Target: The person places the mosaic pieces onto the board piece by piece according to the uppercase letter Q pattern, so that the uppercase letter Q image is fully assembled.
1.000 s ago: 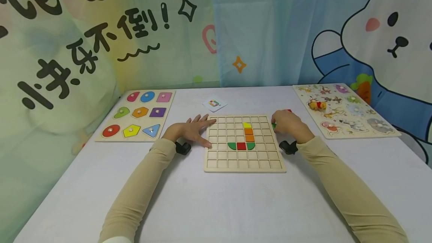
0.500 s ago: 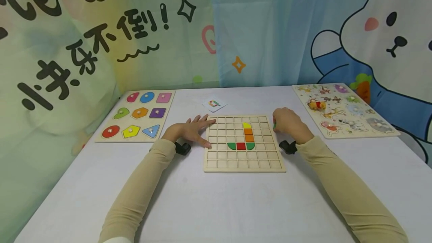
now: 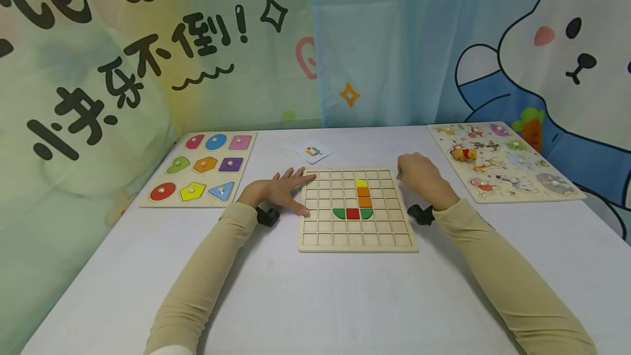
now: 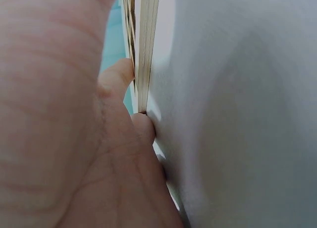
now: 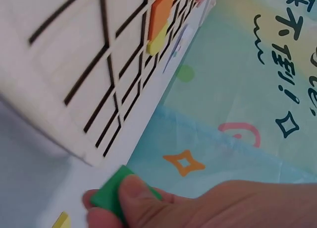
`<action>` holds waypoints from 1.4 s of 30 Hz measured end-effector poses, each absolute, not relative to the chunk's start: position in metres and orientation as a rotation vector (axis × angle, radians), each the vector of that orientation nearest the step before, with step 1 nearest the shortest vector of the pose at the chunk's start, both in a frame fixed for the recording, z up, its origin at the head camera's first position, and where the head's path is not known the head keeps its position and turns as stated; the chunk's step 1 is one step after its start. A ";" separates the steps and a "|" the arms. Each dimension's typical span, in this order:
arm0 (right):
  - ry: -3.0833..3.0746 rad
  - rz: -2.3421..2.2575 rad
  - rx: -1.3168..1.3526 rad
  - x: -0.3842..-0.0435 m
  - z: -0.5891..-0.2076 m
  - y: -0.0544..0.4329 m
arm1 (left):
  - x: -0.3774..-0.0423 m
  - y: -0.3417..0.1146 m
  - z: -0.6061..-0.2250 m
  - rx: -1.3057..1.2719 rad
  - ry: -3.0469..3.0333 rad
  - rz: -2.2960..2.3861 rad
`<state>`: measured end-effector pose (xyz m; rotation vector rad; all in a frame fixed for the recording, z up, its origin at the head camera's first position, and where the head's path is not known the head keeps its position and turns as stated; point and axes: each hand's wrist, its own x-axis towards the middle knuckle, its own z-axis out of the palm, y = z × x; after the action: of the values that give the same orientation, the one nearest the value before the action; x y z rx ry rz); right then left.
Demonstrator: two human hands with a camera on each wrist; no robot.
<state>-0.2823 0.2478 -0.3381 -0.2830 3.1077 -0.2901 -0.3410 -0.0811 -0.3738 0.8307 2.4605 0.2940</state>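
Observation:
A wooden grid board (image 3: 325, 241) lies on the white table. On it are a yellow piece (image 3: 362, 183), two orange squares (image 3: 363, 196), a red square (image 3: 352, 213) and a green piece (image 3: 339, 213) on either side of the red one. My left hand (image 3: 279, 190) rests on the board's left edge, fingers spread; its thumb and fingers touch the rim in the left wrist view. Just beyond the board's far right corner, my right hand (image 3: 421, 174) pinches a green block (image 5: 110, 196) between thumb and fingers. The block is mostly hidden in the head view.
Behind the board lies a small pattern card (image 3: 314, 152). A knobbed shape puzzle (image 3: 199, 181) is at the left, an animal puzzle board (image 3: 508, 179) at the right. A yellow piece (image 5: 61, 220) sits on the table near my right hand. Printed curtains hang behind the table.
My right hand has shifted slightly away from me, and the green block in it shows less in the head view. A red piece seen beside that hand earlier is now hidden. The left hand stays put.

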 end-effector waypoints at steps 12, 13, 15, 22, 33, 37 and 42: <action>3.049 -0.485 -0.489 -0.275 -0.324 0.228 | -0.340 -0.082 -0.372 0.824 2.459 0.303; 3.038 -0.506 -0.507 -0.274 -0.323 0.226 | -0.340 -0.082 -0.372 0.824 2.458 0.303; 3.020 -0.524 -0.554 -0.275 -0.324 0.222 | -0.340 -0.082 -0.372 0.823 2.456 0.301; 2.889 -0.557 -0.791 -0.278 -0.328 0.208 | -0.341 -0.082 -0.371 0.830 2.467 0.305; 2.740 -0.517 -0.935 -0.272 -0.339 0.170 | -0.341 -0.082 -0.377 0.819 2.464 0.304; 2.745 -0.477 -1.010 -0.270 -0.344 0.161 | -0.341 -0.083 -0.377 0.829 2.467 0.311; 2.760 -0.430 -1.012 -0.271 -0.347 0.157 | -0.340 -0.083 -0.374 0.844 2.463 0.314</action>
<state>-0.2712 0.1568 -0.3471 -1.0120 2.7603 -0.4299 -0.3405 -0.0826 -0.3739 0.8440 2.4629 0.3142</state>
